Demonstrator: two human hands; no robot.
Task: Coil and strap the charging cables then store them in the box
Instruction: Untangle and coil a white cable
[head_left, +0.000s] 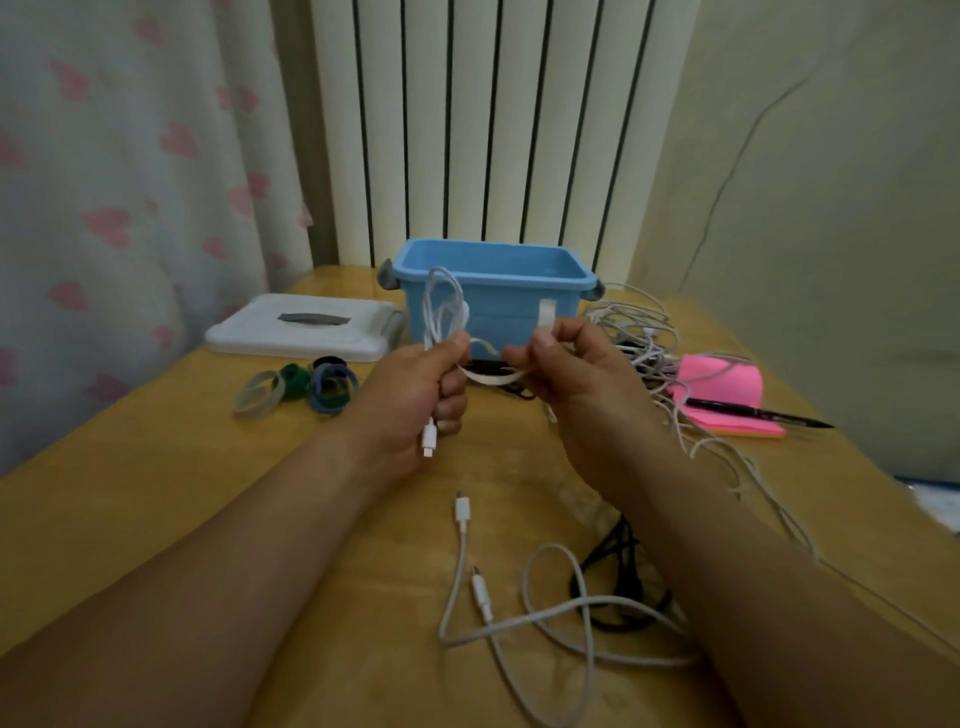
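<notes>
We're over the wooden table (156, 493), and the open blue box (509, 312) stands at its far edge, its white lid (249, 327) lying flat just to the left. Right of the box sprawls a tangle of pale cables (639, 322). Near us, a loose white cable (519, 618) lies across a black cable (608, 577).

Now the hands, raised in front of the box. Our left hand (415, 395) has its fingers curled tight round the coiled white cable (441, 306), loops standing up above the fist, one connector (429, 439) dangling below. Our right hand (582, 374) pinches a white strap (488, 376) between thumb and fingertips; the strap runs across to the left fist.

A pink notepad (722, 384) sits right, a black pen (753, 413) on it. Spare strap rings (296, 387) cluster in front of the lid.
</notes>
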